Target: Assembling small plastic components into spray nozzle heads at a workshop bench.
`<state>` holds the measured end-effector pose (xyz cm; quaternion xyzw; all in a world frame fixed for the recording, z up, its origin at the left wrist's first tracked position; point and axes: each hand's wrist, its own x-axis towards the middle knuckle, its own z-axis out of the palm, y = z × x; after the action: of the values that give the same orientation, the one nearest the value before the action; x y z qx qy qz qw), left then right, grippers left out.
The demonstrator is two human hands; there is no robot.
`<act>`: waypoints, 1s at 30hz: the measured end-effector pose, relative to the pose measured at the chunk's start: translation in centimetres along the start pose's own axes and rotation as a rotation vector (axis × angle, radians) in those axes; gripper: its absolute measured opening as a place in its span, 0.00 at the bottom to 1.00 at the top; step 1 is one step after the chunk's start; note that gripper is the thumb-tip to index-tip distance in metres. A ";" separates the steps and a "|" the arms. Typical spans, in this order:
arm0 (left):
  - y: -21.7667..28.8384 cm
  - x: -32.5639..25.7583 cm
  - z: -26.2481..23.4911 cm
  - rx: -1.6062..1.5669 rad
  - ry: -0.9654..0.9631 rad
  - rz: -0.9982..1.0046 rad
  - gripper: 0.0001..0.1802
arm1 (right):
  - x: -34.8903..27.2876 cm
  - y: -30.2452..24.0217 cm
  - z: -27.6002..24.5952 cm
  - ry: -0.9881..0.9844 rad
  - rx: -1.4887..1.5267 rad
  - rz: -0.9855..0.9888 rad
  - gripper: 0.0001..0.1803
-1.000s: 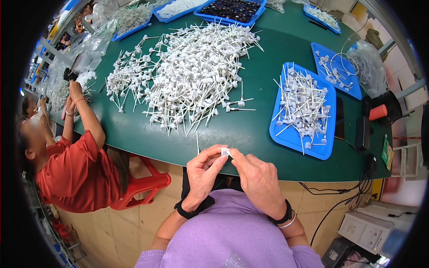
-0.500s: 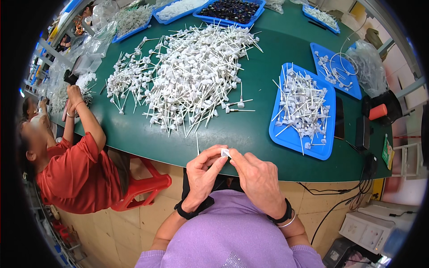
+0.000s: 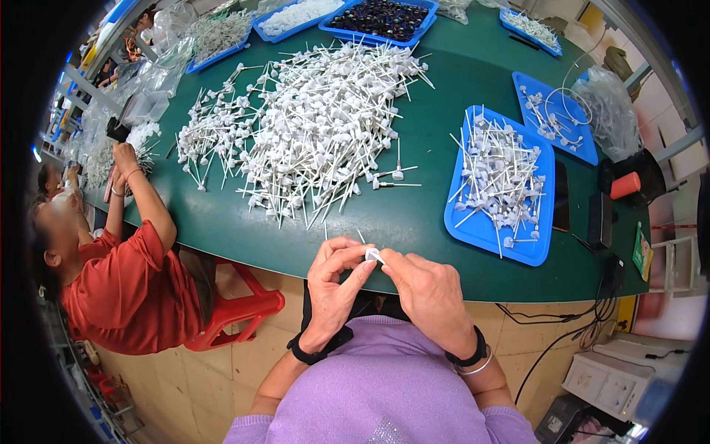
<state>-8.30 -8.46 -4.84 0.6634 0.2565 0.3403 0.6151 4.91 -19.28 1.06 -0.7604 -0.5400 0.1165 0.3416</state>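
My left hand [image 3: 334, 280] is closed, its thumb and index finger pinching a small white plastic piece [image 3: 371, 254] just off the table's near edge. From the right, my right hand [image 3: 433, 292] has its thumb and index finger shut on a thin white stem that meets this piece. The fingertips of both hands almost touch and partly hide it. A short thin white end [image 3: 361, 235] shows just beyond the left fingers. Ahead lies a large pile of white-headed stems [image 3: 325, 126]. A blue tray [image 3: 536, 253] to the right holds more of them.
Farther right is another blue tray [image 3: 526, 85] with a few pieces and a white cable. At the back, blue trays hold white parts [image 3: 299, 15] and dark parts [image 3: 381, 18]. On my left, a person in a red shirt [image 3: 133, 288] sits on a red stool [image 3: 244, 311].
Both hands keep their grip on the white piece, with small finger shifts. The left fingers have risen slightly, and a thin white end now shows beyond them. The right hand has shifted slightly rightward.
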 end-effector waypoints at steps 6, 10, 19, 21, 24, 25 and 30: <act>1.0 0.4 0.1 -0.240 -0.059 -0.252 0.15 | 0.3 1.2 0.2 0.003 0.147 -0.044 0.08; 0.8 0.4 0.1 -0.215 -0.065 -0.228 0.15 | 0.4 1.4 0.0 -0.022 0.224 -0.012 0.08; 0.5 0.0 0.6 -0.186 -0.012 -0.198 0.13 | 1.2 1.9 -0.6 -0.238 0.445 0.205 0.10; 0.1 0.0 0.5 -0.171 -0.012 -0.192 0.13 | 1.2 1.9 -0.5 -0.302 0.513 0.293 0.11; 0.1 0.2 0.5 -0.247 -0.013 -0.226 0.14 | 0.9 1.9 0.1 -0.166 0.443 0.171 0.10; 0.1 0.2 0.6 -0.254 -0.011 -0.231 0.14 | 0.8 1.8 0.1 -0.158 0.422 0.158 0.10; 0.1 0.1 0.7 -0.274 0.003 -0.227 0.15 | 0.8 1.4 0.0 -0.130 0.377 0.130 0.09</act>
<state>-7.65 -8.83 -4.77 0.5396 0.2820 0.3013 0.7339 6.33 -18.80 0.30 -0.7072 -0.4794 0.2862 0.4338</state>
